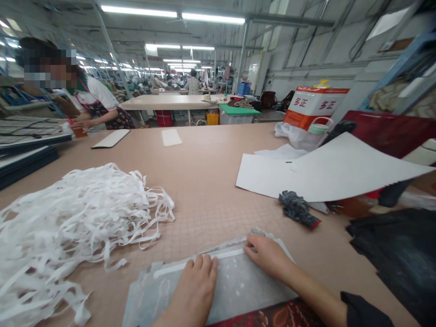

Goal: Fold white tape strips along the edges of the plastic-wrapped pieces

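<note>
Grey, thin fabric pieces [235, 286] lie stacked at the table's near edge, with a dark red patterned cloth [269, 316] along their lower side. A narrow white strip [170, 269] runs along the stack's upper part. My left hand [197, 286] rests on the fabric with its fingertips on the strip, fingers side by side and flat. Over the strip's right end, my right hand [265, 254] has its fingers curled and pressed together at the fabric's upper edge; what lies between them is hidden.
White ribbons [102, 209] are heaped at left. Right of centre are a dark glove [296, 209], white sheet [327, 168] and orange-white box [313, 106]; black fabric [398, 259] lies at far right. A person [98, 100] leans over the table's far left.
</note>
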Motion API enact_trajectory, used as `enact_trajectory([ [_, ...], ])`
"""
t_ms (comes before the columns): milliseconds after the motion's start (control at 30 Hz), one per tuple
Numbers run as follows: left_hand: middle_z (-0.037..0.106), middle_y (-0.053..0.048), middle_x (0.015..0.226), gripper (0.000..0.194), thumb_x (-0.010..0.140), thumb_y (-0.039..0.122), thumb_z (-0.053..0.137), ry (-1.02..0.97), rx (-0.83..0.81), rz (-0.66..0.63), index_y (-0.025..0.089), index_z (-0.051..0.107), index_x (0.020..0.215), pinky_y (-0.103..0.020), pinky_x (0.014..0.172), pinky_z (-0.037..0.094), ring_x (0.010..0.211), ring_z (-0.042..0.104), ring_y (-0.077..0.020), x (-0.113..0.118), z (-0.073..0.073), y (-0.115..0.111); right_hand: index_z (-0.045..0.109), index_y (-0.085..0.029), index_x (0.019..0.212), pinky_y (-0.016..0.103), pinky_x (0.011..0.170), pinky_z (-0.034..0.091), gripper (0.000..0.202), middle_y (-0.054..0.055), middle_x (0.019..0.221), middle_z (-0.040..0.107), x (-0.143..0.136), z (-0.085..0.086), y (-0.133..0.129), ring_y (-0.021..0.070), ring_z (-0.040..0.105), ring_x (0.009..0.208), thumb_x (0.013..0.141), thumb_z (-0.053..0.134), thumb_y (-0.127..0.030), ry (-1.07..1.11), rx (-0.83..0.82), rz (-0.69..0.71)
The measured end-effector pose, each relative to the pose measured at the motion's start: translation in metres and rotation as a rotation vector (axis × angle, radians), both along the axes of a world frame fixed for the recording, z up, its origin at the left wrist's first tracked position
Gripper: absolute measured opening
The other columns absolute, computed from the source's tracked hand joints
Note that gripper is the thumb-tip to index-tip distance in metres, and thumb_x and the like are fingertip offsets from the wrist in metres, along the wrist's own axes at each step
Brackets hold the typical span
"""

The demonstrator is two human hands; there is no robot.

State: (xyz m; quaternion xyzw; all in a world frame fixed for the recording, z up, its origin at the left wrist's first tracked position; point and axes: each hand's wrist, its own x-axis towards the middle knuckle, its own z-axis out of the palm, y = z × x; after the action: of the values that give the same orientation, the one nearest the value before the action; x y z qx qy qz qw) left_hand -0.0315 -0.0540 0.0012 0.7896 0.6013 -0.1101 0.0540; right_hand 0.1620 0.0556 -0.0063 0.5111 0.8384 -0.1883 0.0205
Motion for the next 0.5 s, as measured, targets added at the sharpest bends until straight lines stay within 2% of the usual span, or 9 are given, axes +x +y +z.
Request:
enact_trajectory([
  [133, 0.054, -0.015, 0.111, 0.047, 0.078, 0.001, 0.029, 0.012, 0.022, 0.020, 0.013, 0.047, 0.119, -0.044, 0.077, 0.044, 0.098, 0.050, -0.0270, 0.022, -0.003, 0.009, 0.060, -0.018, 0.074, 0.025, 0.062, 0.032, 0.017, 0.006, 0.079, 0.065, 0.007, 0.000, 0.002, 0.0192, 0.057, 0.075, 0.077, 0.046, -0.028, -0.021, 0.020, -0.020],
  [300, 0.051, -0.014, 0.117, 0.048, 0.076, -0.003, 0.029, -0.009, 0.045, -0.070, 0.010, 0.049, 0.116, -0.040, 0.083, 0.042, 0.104, 0.048, -0.0252, 0.019, -0.010, 0.012, 0.059, -0.018, 0.074, 0.023, 0.060, 0.033, 0.016, 0.004, 0.079, 0.065, 0.044, -0.001, 0.015, 0.0170, 0.057, 0.073, 0.076, 0.048, -0.029, 0.079, -0.070, -0.148],
  [400, 0.052, -0.013, 0.118, 0.049, 0.074, -0.005, 0.028, 0.017, 0.058, -0.061, 0.010, 0.051, 0.114, -0.039, 0.083, 0.042, 0.105, 0.048, -0.0253, 0.020, -0.015, 0.015, 0.059, -0.018, 0.074, 0.022, 0.059, 0.032, 0.014, 0.004, 0.076, 0.065, 0.065, -0.004, 0.023, 0.0152, 0.056, 0.071, 0.075, 0.048, -0.026, 0.115, -0.091, -0.212],
  [500, 0.053, -0.013, 0.115, 0.054, 0.073, -0.006, 0.026, 0.027, 0.064, -0.068, 0.012, 0.048, 0.119, -0.040, 0.080, 0.043, 0.101, 0.049, -0.0255, 0.023, -0.018, 0.018, 0.059, -0.017, 0.074, 0.021, 0.058, 0.032, 0.013, 0.003, 0.075, 0.065, 0.074, -0.008, 0.029, 0.0138, 0.056, 0.070, 0.075, 0.047, -0.023, 0.112, -0.081, -0.237],
])
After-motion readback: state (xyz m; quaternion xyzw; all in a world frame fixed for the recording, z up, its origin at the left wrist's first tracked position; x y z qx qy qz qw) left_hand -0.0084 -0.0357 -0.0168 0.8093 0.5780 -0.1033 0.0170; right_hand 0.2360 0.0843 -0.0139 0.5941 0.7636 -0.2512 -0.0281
